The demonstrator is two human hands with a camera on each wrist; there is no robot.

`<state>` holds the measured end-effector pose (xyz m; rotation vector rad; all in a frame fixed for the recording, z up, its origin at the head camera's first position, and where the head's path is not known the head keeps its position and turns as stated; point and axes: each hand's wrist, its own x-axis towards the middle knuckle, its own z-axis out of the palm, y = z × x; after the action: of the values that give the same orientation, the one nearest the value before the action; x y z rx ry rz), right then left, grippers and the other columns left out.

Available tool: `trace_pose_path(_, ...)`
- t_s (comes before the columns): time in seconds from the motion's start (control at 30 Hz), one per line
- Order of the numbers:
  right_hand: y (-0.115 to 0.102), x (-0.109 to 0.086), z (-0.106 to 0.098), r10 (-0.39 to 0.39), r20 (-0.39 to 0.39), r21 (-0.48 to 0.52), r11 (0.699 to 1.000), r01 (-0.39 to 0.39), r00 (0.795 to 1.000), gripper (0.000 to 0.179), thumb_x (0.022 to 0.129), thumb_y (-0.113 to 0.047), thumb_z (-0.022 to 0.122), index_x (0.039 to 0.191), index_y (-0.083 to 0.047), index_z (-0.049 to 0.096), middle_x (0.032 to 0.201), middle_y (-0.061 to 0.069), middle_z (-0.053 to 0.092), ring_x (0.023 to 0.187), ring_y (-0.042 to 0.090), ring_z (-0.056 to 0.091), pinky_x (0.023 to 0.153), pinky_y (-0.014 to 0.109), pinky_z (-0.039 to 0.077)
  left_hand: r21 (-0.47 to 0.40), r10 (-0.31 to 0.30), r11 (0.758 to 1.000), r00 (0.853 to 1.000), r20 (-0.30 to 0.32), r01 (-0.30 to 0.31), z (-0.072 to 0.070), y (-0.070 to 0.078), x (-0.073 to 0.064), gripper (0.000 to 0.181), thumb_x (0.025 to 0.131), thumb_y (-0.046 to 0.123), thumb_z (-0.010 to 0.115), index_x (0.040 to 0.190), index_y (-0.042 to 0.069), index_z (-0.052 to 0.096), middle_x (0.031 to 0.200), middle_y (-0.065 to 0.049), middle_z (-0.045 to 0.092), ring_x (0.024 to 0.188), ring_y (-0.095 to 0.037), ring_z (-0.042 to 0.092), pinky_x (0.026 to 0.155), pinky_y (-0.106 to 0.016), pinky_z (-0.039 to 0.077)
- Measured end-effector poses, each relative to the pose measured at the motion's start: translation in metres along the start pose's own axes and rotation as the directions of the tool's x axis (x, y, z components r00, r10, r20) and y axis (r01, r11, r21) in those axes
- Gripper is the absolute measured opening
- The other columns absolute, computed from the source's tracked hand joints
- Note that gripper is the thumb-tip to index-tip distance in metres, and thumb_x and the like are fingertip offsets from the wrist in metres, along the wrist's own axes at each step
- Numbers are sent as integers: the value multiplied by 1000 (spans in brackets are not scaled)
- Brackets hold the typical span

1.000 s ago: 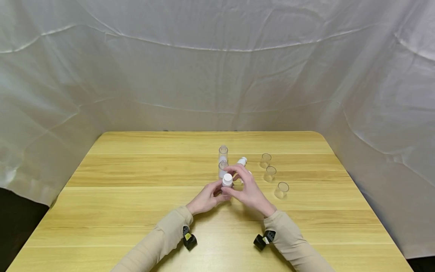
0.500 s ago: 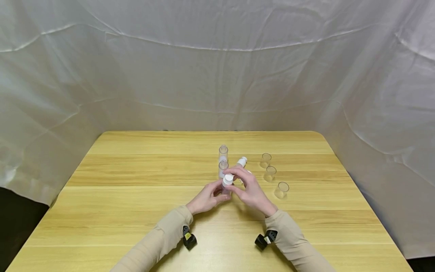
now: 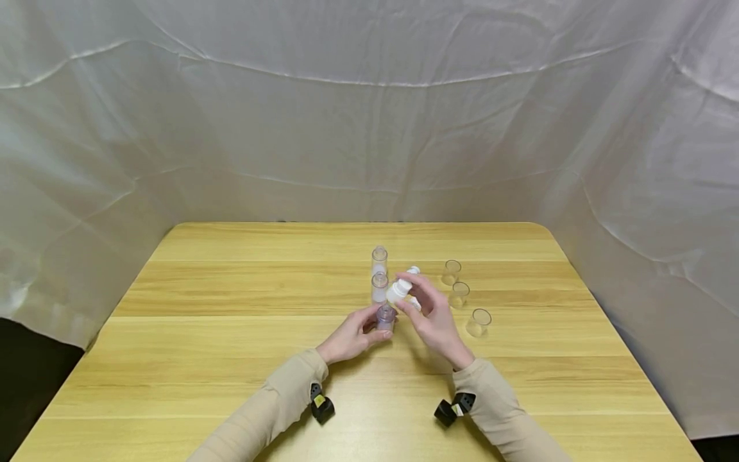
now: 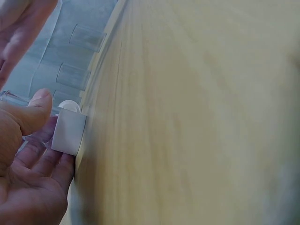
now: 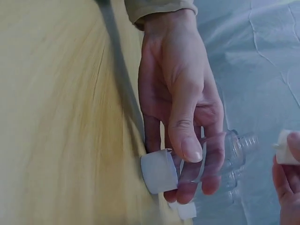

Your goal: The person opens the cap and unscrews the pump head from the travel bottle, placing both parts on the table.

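A clear bottle (image 3: 385, 321) with a threaded neck and white base stands upright in my left hand (image 3: 350, 337), whose thumb and fingers grip its sides. The right wrist view shows the open-necked bottle (image 5: 225, 152) and its white base (image 5: 159, 171) in that hand. Above and to the right of the neck, my right hand (image 3: 437, 321) pinches a tilted white pump top (image 3: 399, 290), apart from the bottle. That pump top (image 5: 287, 149) shows at the right edge of the right wrist view. Behind the right hand, another white piece (image 3: 414, 303) is partly hidden.
Two similar bottles (image 3: 379, 289) stand in line behind the held one. A further white top (image 3: 413, 271) lies beyond my right fingers. Three clear caps, the nearest one (image 3: 478, 323) included, stand on the wooden table (image 3: 202, 359) at right. Pale cloth (image 3: 369, 141) hangs around the table.
The pump top has come off the bottle's neck and moved up and right with my right hand, tilting. My left hand keeps the bottle in the same spot.
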<state>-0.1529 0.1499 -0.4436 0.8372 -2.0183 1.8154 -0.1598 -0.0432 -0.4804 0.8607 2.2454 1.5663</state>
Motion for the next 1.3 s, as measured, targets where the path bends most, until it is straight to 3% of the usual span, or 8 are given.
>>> trace_pose_path(0.17, 2, -11, -9, 250, -132, 10, 968, -251, 959, 50, 85, 19, 62, 133, 18, 49, 132, 41, 51, 107, -5, 62, 97, 12, 53, -13, -4, 1000, 1000, 3, 4, 0, -2, 0, 44, 97, 7, 63, 139, -2, 52, 132, -21, 65, 128, -36, 60, 116, -46, 45)
trace_pose_path(0.3, 8, -22, -16, 438, -148, -51, 892, -449, 887, 48, 89, 15, 61, 135, 18, 46, 130, 38, 53, 100, 7, 65, 87, 8, 55, -22, -13, 1000, 1000, 5, 13, 0, -3, 0, 44, 97, 7, 63, 139, -3, 52, 133, -22, 64, 129, -37, 59, 116, -48, 44)
trace_pose_path(0.4, 11, -29, -19, 497, -142, -197, 833, -516, 856, 45, 92, 9, 62, 134, 15, 48, 124, 33, 54, 100, 22, 65, 81, 9, 55, -18, -23, 1000, 1000, -2, 23, -1, -3, 0, 45, 97, 7, 63, 139, -3, 52, 134, -21, 64, 129, -37, 59, 116, -49, 44)
trace_pose_path(0.57, 13, -33, -24, 513, -120, -485, 717, -501, 850, 41, 96, -4, 64, 132, 11, 54, 112, 24, 52, 94, 25, 57, 78, 21, 52, -14, -40, 999, 999, -30, 39, -3, -4, 0, 46, 96, 7, 64, 140, -2, 52, 134, -21, 64, 129, -36, 60, 116, -48, 44)
trace_pose_path(0.7, 14, -32, -28, 528, -87, -594, 653, -469, 845, 37, 98, -10, 61, 129, 10, 57, 109, 23, 53, 92, 25, 53, 76, 32, 49, -20, -42, 999, 999, -33, 42, -1, -4, -1, 47, 97, 7, 63, 140, -3, 51, 134, -22, 64, 128, -37, 60, 115, -48, 45)
trace_pose_path(0.83, 15, -29, -30, 558, -56, -626, 626, -465, 828, 29, 99, -13, 60, 121, 6, 62, 109, 21, 53, 92, 25, 52, 73, 32, 47, -21, -34, 999, 999, -37, 33, 1, -3, -2, 47, 97, 7, 64, 140, -5, 50, 134, -23, 63, 129, -38, 59, 115, -48, 45)
trace_pose_path(1.07, 19, -26, -31, 545, -46, -640, 628, -443, 837, 16, 99, -14, 60, 104, 0, 64, 100, 18, 54, 89, 25, 51, 67, 30, 44, -46, -51, 998, 997, -64, 48, -2, -2, -1, 52, 96, 7, 65, 142, -6, 46, 140, -25, 58, 133, -40, 56, 116, -48, 43)
trace_pose_path(1.3, 13, -30, -33, 595, -40, -645, 598, -475, 803, 51, 101, -21, 58, 136, 14, 48, 116, 27, 50, 85, 23, 55, 71, 34, 51, -57, -141, 989, 985, -100, 136, -10, 1, -8, 63, 91, 14, 73, 146, -1, 44, 148, -23, 52, 139, -41, 50, 120, -51, 37)
